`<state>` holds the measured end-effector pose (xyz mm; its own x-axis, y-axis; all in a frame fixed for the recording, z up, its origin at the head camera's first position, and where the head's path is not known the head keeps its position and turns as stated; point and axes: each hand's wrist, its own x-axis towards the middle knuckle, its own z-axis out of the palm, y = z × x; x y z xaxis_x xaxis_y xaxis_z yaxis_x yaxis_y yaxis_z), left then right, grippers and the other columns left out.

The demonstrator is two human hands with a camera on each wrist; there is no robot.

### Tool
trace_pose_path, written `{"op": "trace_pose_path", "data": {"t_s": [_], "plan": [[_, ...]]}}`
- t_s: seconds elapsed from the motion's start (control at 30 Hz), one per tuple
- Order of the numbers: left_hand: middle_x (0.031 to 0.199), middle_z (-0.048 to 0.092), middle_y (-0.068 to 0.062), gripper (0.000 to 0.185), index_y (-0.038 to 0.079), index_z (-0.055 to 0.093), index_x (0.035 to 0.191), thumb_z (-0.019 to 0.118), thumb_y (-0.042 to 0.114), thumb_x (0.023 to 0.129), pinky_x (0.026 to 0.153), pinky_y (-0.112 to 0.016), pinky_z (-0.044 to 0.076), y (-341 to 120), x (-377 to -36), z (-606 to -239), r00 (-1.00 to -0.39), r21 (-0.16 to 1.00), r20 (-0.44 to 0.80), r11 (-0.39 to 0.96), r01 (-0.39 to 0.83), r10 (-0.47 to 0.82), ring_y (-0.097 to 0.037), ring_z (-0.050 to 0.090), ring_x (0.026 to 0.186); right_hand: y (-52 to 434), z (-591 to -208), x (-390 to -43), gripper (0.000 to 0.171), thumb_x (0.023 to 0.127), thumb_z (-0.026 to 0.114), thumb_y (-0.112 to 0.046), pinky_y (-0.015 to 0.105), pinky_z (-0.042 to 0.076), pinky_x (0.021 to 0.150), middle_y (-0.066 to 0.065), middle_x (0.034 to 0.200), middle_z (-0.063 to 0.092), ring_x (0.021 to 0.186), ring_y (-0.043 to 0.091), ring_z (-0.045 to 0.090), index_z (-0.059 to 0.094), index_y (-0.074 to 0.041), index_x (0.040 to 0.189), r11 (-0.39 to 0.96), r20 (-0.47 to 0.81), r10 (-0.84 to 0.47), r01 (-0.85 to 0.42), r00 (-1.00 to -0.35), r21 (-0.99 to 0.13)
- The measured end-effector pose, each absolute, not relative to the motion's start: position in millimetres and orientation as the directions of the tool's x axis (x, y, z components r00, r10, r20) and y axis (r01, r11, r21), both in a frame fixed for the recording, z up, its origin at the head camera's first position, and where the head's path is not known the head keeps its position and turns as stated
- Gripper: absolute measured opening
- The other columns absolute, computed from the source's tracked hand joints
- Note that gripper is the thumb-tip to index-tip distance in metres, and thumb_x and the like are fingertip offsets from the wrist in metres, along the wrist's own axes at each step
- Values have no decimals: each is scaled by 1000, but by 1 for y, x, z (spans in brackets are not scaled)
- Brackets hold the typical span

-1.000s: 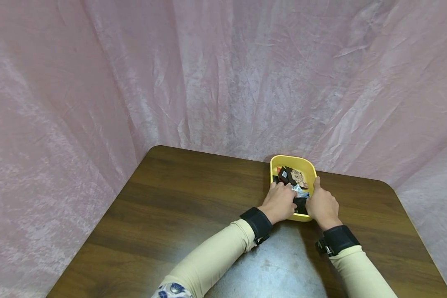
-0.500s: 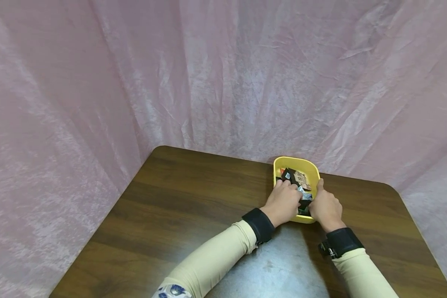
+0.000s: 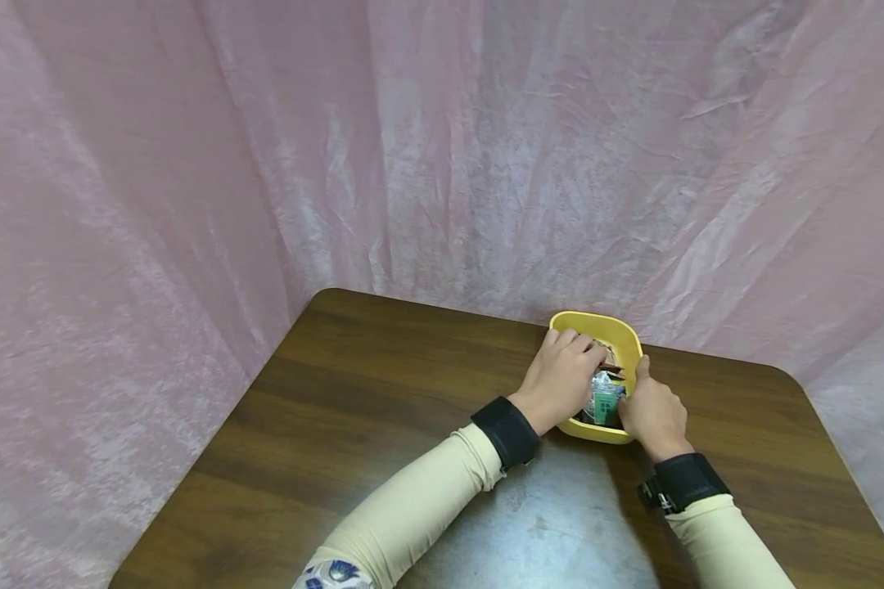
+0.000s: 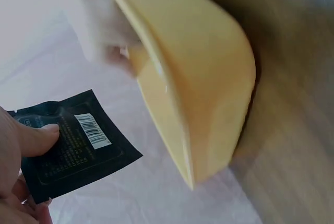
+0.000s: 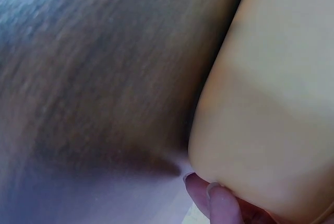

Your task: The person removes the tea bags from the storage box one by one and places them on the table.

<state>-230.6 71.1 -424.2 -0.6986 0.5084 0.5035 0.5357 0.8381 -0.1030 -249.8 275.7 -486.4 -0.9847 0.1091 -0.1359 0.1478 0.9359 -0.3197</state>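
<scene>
A yellow plastic bin (image 3: 597,435) stands near the table's back edge, several small packets inside it. Over its left side reaches my left hand (image 3: 563,372). In the left wrist view that hand pinches a flat black sachet (image 4: 78,145) with a white barcode label, thumb on top, beside the bin's rim (image 4: 162,78). From the head the sachet is mostly hidden under the hand. My right hand (image 3: 656,413) grips the bin's right side, thumb along the rim; its fingertips (image 5: 224,203) show at the bin's outer wall in the right wrist view. A green-labelled packet (image 3: 606,406) lies at the bin's near end.
The brown wooden table (image 3: 383,384) has rounded back corners and a glossy light reflection (image 3: 538,532) in front. Pink velvet curtain (image 3: 427,164) hangs right behind the table and along its sides.
My left hand has moved farther back over the bin, covering the packets there. The green-labelled packet has come into sight at the near end. My right hand keeps its grip on the bin.
</scene>
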Motion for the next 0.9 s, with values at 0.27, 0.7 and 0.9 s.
{"op": "trace_pose_path", "data": {"t_s": [0.27,0.7,0.9], "plan": [[101,75,8,13,24,76,105,71,16,96,82,-29,45,11,-257,-421,-717,-49,570,888,456,400,-15,67,94,273,-484,-251,94,96,59,-16,43,45,60,38,114,68,75,36,62,1,1,169,938,-144,126,165,-981,-306],[100,83,-6,24,12,80,110,71,0,92,92,-38,55,-123,-287,-466,-893,97,407,963,252,192,-26,78,93,276,-486,-248,93,98,58,-16,41,43,61,33,104,67,73,34,57,1,3,169,935,-154,132,175,-979,-308],[106,84,-10,31,12,81,118,71,-2,92,83,-43,64,-171,-287,-480,-944,137,312,978,158,109,-33,79,91,274,-485,-247,93,98,58,-15,41,43,60,29,95,65,71,34,55,1,3,168,935,-146,124,165,-981,-313]]}}
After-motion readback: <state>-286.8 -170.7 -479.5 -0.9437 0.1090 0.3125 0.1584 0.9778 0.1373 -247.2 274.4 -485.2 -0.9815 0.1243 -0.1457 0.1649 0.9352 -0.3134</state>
